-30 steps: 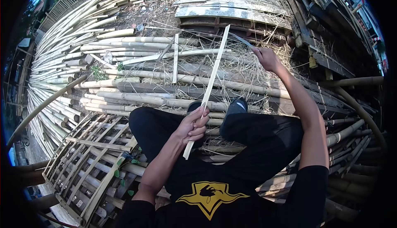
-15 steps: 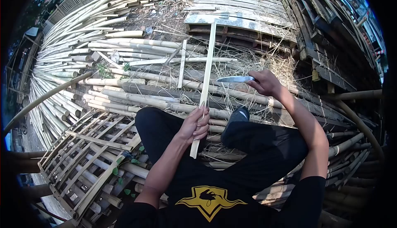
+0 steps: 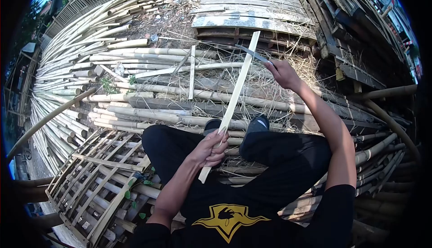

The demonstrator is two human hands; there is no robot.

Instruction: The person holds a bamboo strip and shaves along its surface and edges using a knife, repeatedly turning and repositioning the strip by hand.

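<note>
My left hand is wrapped round the lower part of a long, pale bamboo strip. The strip slants up and away to the right, its short lower end sticking out below my fist. In my right hand is a knife, gripped by its handle. Its blade points to the upper left and crosses the strip a little below the far end. Between my knees, my shoes show over the bamboo poles on the ground.
Bamboo poles lie across the ground before me, with a large heap at left. A woven bamboo lattice is by my left side. Ahead stands a wooden slat platform; stacked pallets rise at right. Straw litters the ground.
The strip's far end has swung right and its lower end left. My right hand has risen a little, bringing the knife blade from beside the strip to across it near the far end.
</note>
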